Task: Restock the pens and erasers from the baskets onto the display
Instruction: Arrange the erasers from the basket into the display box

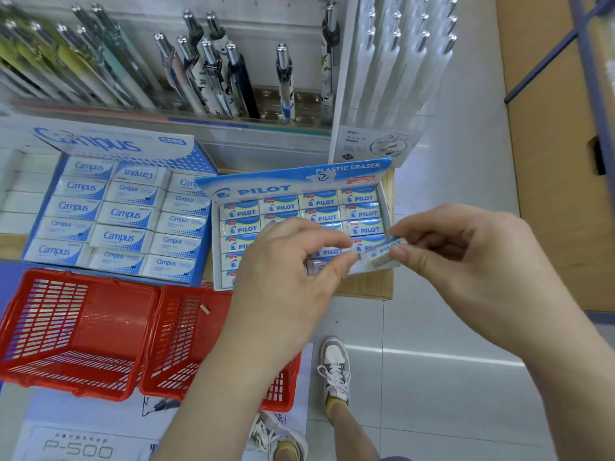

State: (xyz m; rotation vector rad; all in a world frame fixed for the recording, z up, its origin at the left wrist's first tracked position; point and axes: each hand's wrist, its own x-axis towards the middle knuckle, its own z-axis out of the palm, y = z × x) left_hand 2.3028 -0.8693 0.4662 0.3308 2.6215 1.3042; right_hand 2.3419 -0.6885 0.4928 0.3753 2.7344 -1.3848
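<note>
A Pilot eraser (382, 252) in a blue and white sleeve hangs just above the near right part of the open Pilot eraser box (293, 181). My right hand (472, 267) pinches its right end between thumb and forefinger. My left hand (289, 277) pinches another Pilot eraser (327, 252) over the box, its fingers covering several erasers there. Rows of Pilot erasers fill the box. Two red baskets (76, 331) (179, 341) stand on the near left; both look empty apart from a small scrap.
A Campus eraser box (119, 211), full, sits left of the Pilot box. Behind both, pens stand in a display rack (206, 71), with white pens in a Deli stand (392, 78) at the right. A wooden shelf edge (366, 287) and tiled floor lie below.
</note>
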